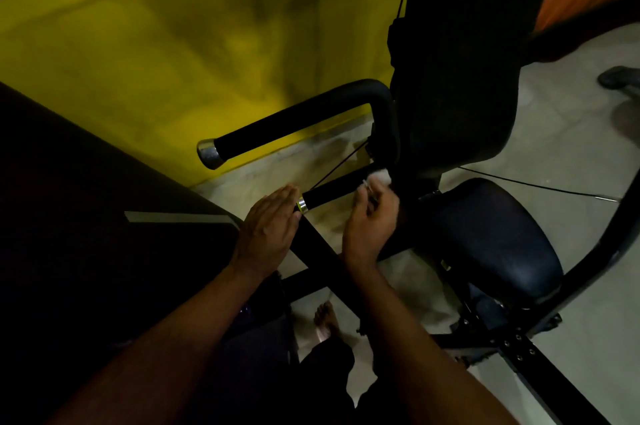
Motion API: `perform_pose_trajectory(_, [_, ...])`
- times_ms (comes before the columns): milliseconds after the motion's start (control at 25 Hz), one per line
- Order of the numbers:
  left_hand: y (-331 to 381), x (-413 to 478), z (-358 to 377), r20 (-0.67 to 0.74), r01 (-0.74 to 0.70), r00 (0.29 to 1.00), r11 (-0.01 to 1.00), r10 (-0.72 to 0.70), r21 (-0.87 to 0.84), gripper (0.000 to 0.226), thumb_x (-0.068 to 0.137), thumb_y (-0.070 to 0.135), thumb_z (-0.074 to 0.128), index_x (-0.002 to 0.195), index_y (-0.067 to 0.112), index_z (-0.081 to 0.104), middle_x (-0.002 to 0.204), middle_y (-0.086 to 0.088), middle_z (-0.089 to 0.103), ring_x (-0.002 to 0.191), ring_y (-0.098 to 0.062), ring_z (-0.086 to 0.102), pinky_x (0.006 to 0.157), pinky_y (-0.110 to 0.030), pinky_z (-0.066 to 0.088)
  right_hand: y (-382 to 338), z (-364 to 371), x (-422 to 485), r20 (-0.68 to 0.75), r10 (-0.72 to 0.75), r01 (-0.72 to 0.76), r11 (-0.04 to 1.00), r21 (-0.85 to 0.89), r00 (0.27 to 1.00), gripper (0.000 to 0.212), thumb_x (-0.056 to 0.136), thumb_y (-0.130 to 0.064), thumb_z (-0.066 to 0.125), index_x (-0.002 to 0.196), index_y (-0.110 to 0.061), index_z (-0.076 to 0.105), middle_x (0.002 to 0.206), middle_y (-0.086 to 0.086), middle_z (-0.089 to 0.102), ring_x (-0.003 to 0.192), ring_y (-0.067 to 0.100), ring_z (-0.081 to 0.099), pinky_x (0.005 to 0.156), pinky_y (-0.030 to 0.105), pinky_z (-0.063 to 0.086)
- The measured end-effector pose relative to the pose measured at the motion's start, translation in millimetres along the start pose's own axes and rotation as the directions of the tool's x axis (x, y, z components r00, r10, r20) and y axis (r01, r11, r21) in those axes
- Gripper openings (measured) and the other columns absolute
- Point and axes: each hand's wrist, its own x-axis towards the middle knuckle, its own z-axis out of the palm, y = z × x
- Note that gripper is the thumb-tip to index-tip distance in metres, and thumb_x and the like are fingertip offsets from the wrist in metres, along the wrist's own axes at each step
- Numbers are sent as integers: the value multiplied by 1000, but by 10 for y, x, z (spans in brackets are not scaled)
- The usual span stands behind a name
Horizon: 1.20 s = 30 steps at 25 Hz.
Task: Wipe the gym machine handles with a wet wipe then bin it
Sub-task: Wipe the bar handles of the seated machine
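Presently we find the task in its wiping stage, not near completion. The wet wipe (pixel 379 177) is a small white wad pressed on the lower handle (pixel 332 190) at its inner end, where the bar meets the dark frame beside the seat (pixel 491 244). We judge that this handle is being worked now. How much of its length has been covered we cannot tell from the surface. The upper handle (pixel 294 123), with its chrome end cap, has no hand on it, and we cannot say whether it has been cleaned. No bin is in view, so disposal is outstanding.

The right hand (pixel 370 220) reaches forward over the lower handle, fingers curled and pinching the wipe against the bar. The left hand (pixel 268 230) is held flat with straight fingers laid against the capped outer end of the same handle, grasping nothing and apparently steadying it. Both forearms extend from the bottom edge of the view.
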Motion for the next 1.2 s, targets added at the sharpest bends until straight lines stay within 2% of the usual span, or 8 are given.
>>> perform_pose_trajectory(160, [11,20,-7,25,14,1000,1000,-13,-3,53,100,32,34,143,5,46,145,-12,49,135,-24,47,111,-42,37,78,-125,383,630,-526,821,377,-430,571,39,85,-2,68,124,-5,63,123,12,61,118,26,49,96,31,44])
perform_pose_trajectory(280, [23,17,9,21,8,1000,1000,-8,2,53,100,33,34,143,4,47,145,-13,50,135,-24,47,111,-41,36,43,-201,483,603,-486,774,376,-509,633,36,86,1,61,122,-3,63,123,15,60,120,31,51,99,38,47])
perform_pose_trajectory(400, [33,18,28,20,14,1000,1000,-14,-8,52,99,30,33,142,4,48,144,-13,50,134,-25,48,111,-43,38,1,-284,573,744,-504,894,161,-417,438,41,82,-2,61,123,-1,62,123,18,60,120,36,53,95,41,52])
perform_pose_trajectory(480, [38,40,33,14,-17,1000,1000,17,-14,51,99,28,34,141,4,49,143,-13,51,133,-25,49,110,-43,39,-39,-355,693,710,-519,876,210,-435,477,39,83,-2,67,122,-5,63,123,15,61,117,33,52,90,41,55])
perform_pose_trajectory(640, [105,108,26,5,-18,1000,999,19,-42,50,100,31,34,142,6,49,145,-11,50,134,-22,47,112,-40,37,59,-379,418,293,-328,437,747,-501,898,24,94,-10,61,117,-9,62,115,5,57,101,11,55,84,30,53])
perform_pose_trajectory(720, [149,138,26,17,-26,999,999,27,-21,51,99,32,35,141,6,49,144,-11,51,133,-23,48,111,-40,36,36,-200,209,22,150,-150,989,-14,988,14,99,-10,54,109,-4,60,92,0,60,78,3,58,74,29,50])
perform_pose_trajectory(880, [146,139,19,40,-27,999,1000,27,-4,52,99,33,35,142,6,49,145,-10,50,135,-23,46,113,-40,33,-146,6,424,217,630,-581,454,676,746,21,102,-1,38,96,-8,56,80,5,55,71,11,53,73,24,46])
perform_pose_trajectory(1200, [217,229,55,22,-38,999,999,38,2,51,98,33,36,137,4,53,138,-12,57,128,-26,54,107,-44,41,-290,-215,640,366,576,-653,433,621,731,30,102,-2,32,110,-14,59,105,6,63,98,16,60,105,33,41])
